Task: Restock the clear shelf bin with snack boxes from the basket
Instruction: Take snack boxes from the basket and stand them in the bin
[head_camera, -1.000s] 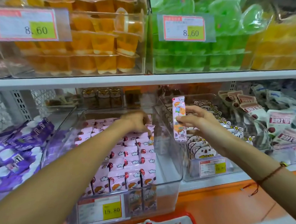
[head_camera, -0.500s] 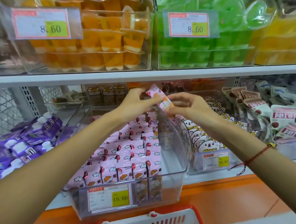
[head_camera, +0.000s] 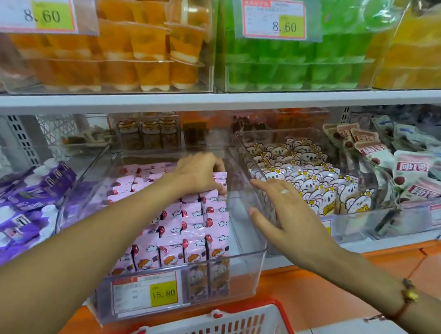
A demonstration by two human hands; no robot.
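The clear shelf bin (head_camera: 247,265) stands on the lower shelf, packed with rows of pink snack boxes (head_camera: 192,227). My left hand (head_camera: 202,173) reaches into the bin's far right part, fingers closed on a pink snack box (head_camera: 219,182) pressed down among the rows. My right hand (head_camera: 280,209) hovers at the bin's right wall with fingers spread and nothing in it. The rim of the red and white basket (head_camera: 197,326) shows at the bottom edge; its contents are out of sight.
A price tag (head_camera: 145,290) reading 15.80 hangs on the bin's front. Purple packs (head_camera: 24,202) lie to the left and a bin of bear-print bags (head_camera: 304,172) to the right. The upper shelf holds orange (head_camera: 131,43) and green jelly cups (head_camera: 298,60).
The box went from both hands above the bin down into the bin's right column under my left hand. My right hand let go and dropped to the bin's right wall.
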